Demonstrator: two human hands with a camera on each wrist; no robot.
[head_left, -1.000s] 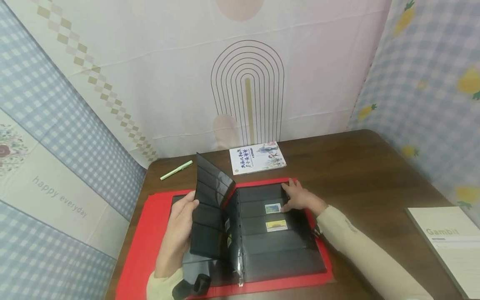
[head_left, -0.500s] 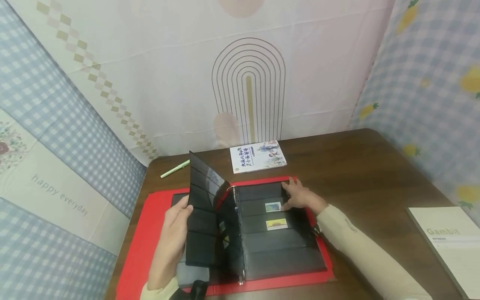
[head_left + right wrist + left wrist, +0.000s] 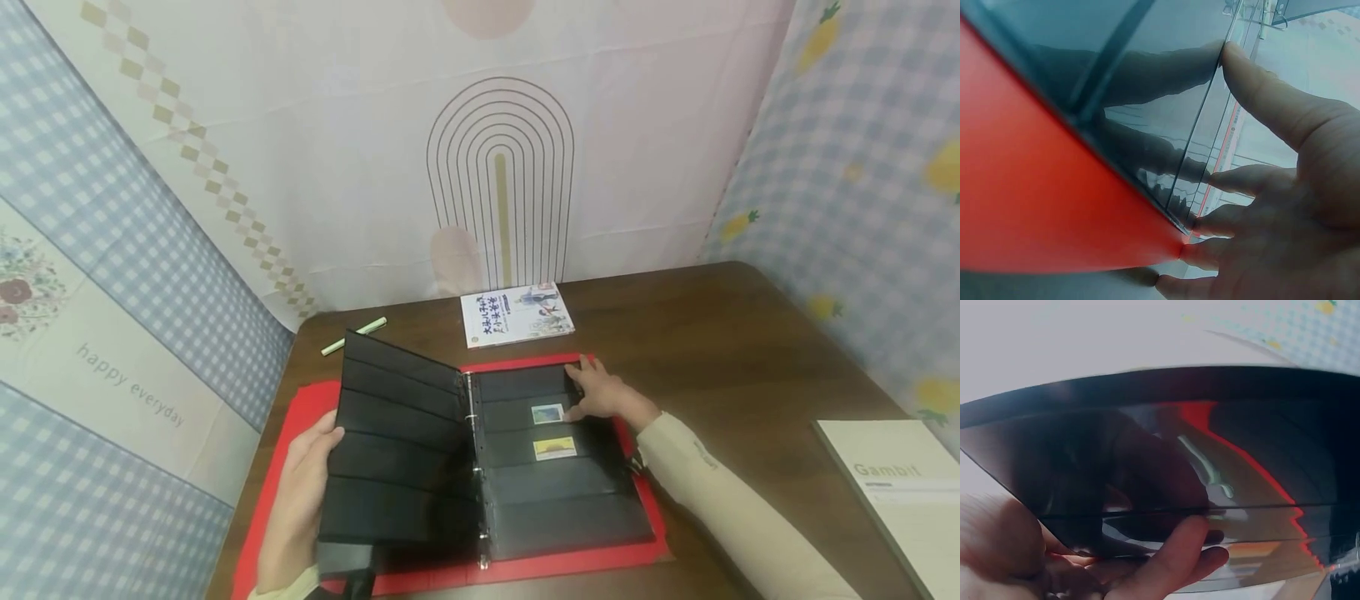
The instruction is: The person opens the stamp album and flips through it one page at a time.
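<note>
A red ring-binder album [image 3: 288,433] lies open on the table. My left hand [image 3: 303,475] holds the outer edge of a black pocket page [image 3: 397,450], thumb on top and fingers beneath, and the page slants down to the left. The left wrist view shows those fingers [image 3: 1166,562] under the glossy page [image 3: 1179,456]. My right hand [image 3: 607,400] rests with spread fingers on the right-hand page beside a small stamp [image 3: 547,413]; a yellow stamp [image 3: 554,448] sits one row below. In the right wrist view that hand [image 3: 1285,206] presses the page [image 3: 1116,81] near the red cover [image 3: 1035,206].
A booklet [image 3: 516,314] and a green pen [image 3: 354,336] lie behind the album on the brown table [image 3: 735,350]. A pale notebook [image 3: 900,492] marked Gambit sits at the right edge. Patterned cloth walls close in at the back and on both sides.
My left hand has swung the black page from nearly upright down toward the left. The right hand has stayed on the right page.
</note>
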